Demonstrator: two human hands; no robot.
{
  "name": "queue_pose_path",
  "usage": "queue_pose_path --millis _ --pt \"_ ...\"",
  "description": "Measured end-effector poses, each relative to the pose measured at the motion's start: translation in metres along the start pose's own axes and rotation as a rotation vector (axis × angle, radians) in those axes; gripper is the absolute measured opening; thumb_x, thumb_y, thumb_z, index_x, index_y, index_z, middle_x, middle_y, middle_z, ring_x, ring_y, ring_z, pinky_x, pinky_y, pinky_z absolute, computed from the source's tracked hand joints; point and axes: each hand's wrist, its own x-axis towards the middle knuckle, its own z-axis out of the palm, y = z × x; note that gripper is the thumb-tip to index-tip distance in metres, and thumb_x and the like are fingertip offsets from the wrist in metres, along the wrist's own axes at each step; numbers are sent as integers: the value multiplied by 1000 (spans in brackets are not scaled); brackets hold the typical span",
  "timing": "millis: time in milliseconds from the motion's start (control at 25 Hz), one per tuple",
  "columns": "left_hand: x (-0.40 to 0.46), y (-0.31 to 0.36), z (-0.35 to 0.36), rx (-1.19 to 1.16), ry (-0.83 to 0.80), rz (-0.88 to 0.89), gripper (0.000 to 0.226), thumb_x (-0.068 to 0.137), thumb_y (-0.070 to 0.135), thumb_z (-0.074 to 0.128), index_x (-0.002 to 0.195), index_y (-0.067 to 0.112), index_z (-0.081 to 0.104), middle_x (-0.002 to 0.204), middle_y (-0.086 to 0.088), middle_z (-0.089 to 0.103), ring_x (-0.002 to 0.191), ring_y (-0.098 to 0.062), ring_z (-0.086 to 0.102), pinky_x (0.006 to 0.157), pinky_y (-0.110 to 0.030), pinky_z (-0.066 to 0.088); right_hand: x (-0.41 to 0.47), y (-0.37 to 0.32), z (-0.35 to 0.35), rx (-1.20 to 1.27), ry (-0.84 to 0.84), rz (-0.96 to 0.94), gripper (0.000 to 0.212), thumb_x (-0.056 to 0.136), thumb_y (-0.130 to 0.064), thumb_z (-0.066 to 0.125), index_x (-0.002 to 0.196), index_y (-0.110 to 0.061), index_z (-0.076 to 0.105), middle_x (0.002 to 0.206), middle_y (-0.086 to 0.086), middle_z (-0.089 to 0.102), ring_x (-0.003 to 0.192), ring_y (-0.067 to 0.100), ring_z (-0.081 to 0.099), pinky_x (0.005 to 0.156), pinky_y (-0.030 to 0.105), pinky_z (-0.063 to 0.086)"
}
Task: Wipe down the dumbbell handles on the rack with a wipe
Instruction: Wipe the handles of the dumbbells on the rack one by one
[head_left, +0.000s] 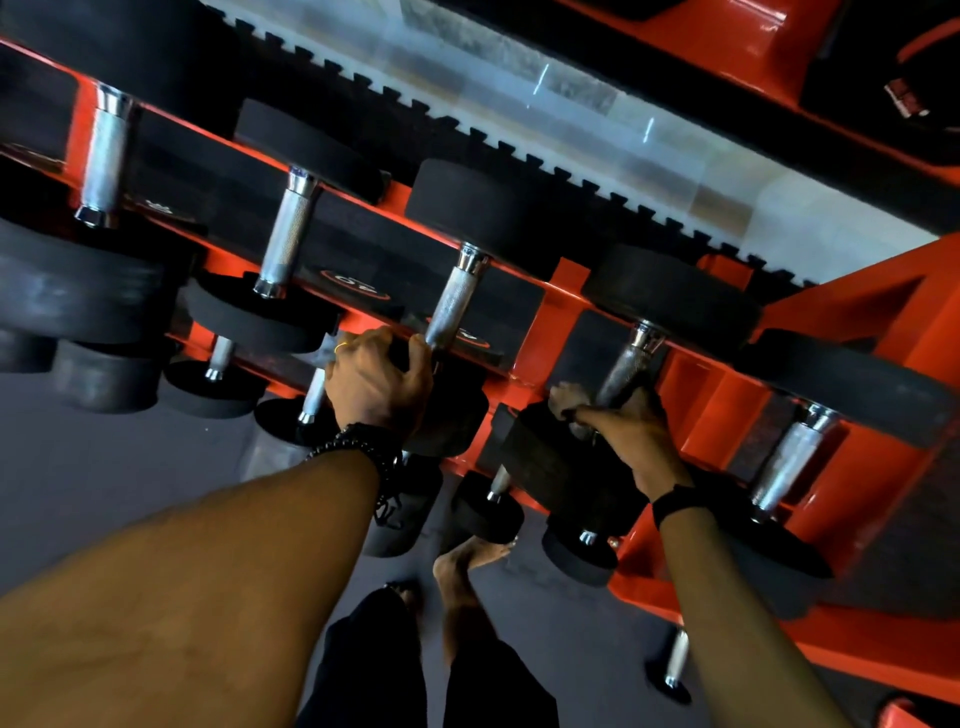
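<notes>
Left hand (376, 384) gripping dumbbell head (447, 410), right hand (623, 421) curled round handle (626, 364), wipe unclear

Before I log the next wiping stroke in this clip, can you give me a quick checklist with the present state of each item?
1. Right hand on a dumbbell handle: ok, fingers are curled round its lower end.
2. Wipe present under the right hand: cannot tell, no cloth plainly shows.
3. Left hand steadying: ok, it grips the front head of the neighbouring dumbbell.
4. That dumbbell's handle free to wipe: ok, mostly uncovered above the left hand.
5. Dumbbells seated on the orange rack: ok, none looks lifted.
</notes>
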Motion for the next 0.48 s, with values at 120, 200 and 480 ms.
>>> queue_pose_path --millis 120,200,480 --pt "-1 1 -1 -28 4 15 28 84 38 52 67 16 51 79 -24 63 86 -44 60 73 -47 47 -23 2 1 -102 247 -142 82 52 -48 91 116 -16 51 102 1 67 85 14 67 71 27 55" --pt "0 1 -1 -28 5 20 27 84 38 52 67 18 48 78 -24 63 83 -44 60 72 -48 48 -35 -7 -2 -64 451 -261 64 63 -27 90 111 -9 52 98 5 63 80 18 62 66 21 50" --pt "1 -1 -1 -17 -5 39 29 85 40 49 67 18 41 78 -24 62 86 -43 59 72 -46 46 -29 -27 -8 40 570 -495 19 77 11 67 84 -7 67 84 7 66 70 0 58 64 10 47"
